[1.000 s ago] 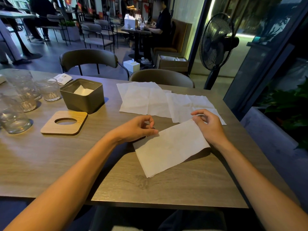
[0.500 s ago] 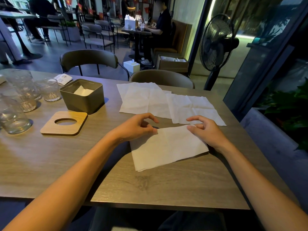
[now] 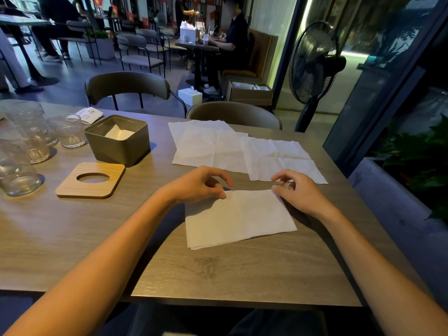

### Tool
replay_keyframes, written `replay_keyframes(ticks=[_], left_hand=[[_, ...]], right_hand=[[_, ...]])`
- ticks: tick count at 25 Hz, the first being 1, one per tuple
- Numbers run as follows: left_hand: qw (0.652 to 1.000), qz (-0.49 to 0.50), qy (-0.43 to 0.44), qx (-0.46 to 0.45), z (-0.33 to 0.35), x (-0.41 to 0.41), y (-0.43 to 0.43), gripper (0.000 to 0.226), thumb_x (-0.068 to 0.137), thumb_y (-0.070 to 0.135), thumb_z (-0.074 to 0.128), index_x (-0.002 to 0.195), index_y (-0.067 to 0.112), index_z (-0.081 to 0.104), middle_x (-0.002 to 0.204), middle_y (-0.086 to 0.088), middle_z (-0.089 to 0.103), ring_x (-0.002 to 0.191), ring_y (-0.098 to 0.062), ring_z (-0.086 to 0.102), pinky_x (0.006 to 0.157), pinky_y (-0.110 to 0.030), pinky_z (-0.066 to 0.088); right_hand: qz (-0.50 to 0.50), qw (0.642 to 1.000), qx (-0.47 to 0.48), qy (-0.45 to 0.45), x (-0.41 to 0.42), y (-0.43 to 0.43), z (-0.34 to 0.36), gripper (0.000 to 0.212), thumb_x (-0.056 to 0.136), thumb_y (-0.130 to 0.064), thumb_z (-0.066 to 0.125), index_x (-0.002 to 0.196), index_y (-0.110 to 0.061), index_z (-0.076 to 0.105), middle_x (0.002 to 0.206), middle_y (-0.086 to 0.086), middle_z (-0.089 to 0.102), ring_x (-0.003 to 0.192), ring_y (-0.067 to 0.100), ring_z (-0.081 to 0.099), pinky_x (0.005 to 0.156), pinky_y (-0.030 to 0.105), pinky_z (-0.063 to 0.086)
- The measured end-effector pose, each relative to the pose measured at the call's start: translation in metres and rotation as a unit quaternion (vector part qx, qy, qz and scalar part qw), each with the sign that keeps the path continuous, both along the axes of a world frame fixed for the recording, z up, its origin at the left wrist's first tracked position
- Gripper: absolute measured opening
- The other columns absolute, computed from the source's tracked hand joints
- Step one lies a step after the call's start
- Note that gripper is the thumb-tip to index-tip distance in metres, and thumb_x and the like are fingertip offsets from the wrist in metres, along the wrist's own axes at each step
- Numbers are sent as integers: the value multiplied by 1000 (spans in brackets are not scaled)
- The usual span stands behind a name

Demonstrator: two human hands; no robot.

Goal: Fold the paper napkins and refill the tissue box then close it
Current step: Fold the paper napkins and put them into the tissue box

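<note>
A white napkin folded in half [image 3: 238,218] lies flat on the wooden table [image 3: 72,238] in front of me. My left hand [image 3: 196,185] is at its far left corner, thumb tip on the paper and fingers lifted and loosely curled. My right hand [image 3: 295,190] is at the far right corner, thumb tip on the edge, fingers raised. Two unfolded napkins [image 3: 206,144] [image 3: 278,158] lie spread out beyond. The olive tissue box [image 3: 118,146] stands open at the left with a folded napkin [image 3: 120,133] inside. Its wooden lid [image 3: 91,179], with a round hole, lies flat in front of it.
Several empty glasses [image 3: 21,146] stand at the table's left end, with a small card [image 3: 88,115] behind them. Two chair backs [image 3: 126,86] [image 3: 232,113] are at the far edge. A standing fan [image 3: 312,64] and a planter [image 3: 417,156] are to the right.
The folded napkin was slanted; it now lies nearly square to me and closer. Both hands moved along with it and now sit at its far corners.
</note>
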State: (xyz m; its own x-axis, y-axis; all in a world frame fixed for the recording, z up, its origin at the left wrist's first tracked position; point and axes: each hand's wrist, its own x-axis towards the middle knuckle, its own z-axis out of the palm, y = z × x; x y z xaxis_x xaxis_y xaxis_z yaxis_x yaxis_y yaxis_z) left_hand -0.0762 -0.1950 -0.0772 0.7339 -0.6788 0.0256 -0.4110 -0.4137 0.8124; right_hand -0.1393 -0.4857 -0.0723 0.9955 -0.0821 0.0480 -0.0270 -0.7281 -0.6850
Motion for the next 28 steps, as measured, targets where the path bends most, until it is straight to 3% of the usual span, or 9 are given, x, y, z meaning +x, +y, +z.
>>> replay_keyframes(ticks=[3, 5, 8, 12, 16, 18, 22, 28], left_hand=[[999, -33, -27, 0, 1, -3, -2, 22, 92, 18, 68, 113, 23, 67, 97, 7, 72, 93, -7, 68, 87, -21, 52], [997, -58, -51, -3, 4, -5, -5, 23, 91, 20, 68, 113, 26, 68, 103, 5, 70, 95, -12, 67, 88, -27, 55], [994, -77, -75, -10, 4, -7, -7, 24, 90, 20, 70, 113, 26, 69, 105, 4, 69, 97, -18, 65, 89, -37, 56], [997, -51, -57, -18, 3, -8, -1, 31, 89, 24, 72, 118, 26, 64, 96, 3, 70, 91, -14, 66, 88, -31, 55], [997, -21, -69, 1, 0, -5, -4, 26, 91, 38, 66, 112, 23, 69, 96, 6, 73, 90, -8, 67, 86, -31, 57], [996, -13, -83, 18, -1, -4, -8, 23, 91, 38, 66, 104, 21, 74, 92, 7, 73, 87, -5, 67, 82, -31, 58], [998, 9, -65, 8, 1, 0, 2, 15, 88, 33, 72, 97, 22, 77, 90, 11, 73, 86, -2, 66, 75, -17, 52], [996, 69, -58, 1, 3, 12, 30, 13, 89, 34, 68, 97, 27, 76, 92, 13, 73, 88, 2, 66, 77, -17, 51]], right_hand=[[82, 994, -57, -45, -1, 22, 3, 21, 97, -33, 65, 117, -29, 67, 118, -13, 60, 101, 0, 55, 85, 16, 46], [155, 984, -86, -34, -1, 43, 6, 22, 98, -38, 62, 117, -29, 69, 115, -15, 64, 105, 0, 55, 90, 20, 47], [214, 973, -88, 3, 4, 65, 11, 19, 99, -37, 63, 110, -26, 74, 101, -11, 70, 95, 5, 61, 85, 23, 49], [217, 973, -81, 16, 6, 67, 16, 13, 98, -33, 65, 100, -24, 74, 89, -10, 68, 85, 7, 62, 76, 23, 47], [220, 974, -61, 14, 6, 66, 22, 13, 97, -35, 65, 100, -25, 73, 90, -10, 68, 87, 7, 62, 76, 20, 48], [219, 974, -59, 13, 7, 64, 23, 12, 97, -35, 65, 99, -26, 72, 91, -8, 69, 88, 8, 63, 77, 22, 50], [202, 978, -48, 34, 7, 49, 26, 9, 98, -34, 64, 98, -29, 71, 95, -10, 69, 91, 7, 64, 80, 21, 50], [157, 986, -21, 54, 6, 27, 19, 14, 98, -34, 64, 103, -25, 72, 101, -11, 70, 95, 11, 66, 82, 28, 57]])
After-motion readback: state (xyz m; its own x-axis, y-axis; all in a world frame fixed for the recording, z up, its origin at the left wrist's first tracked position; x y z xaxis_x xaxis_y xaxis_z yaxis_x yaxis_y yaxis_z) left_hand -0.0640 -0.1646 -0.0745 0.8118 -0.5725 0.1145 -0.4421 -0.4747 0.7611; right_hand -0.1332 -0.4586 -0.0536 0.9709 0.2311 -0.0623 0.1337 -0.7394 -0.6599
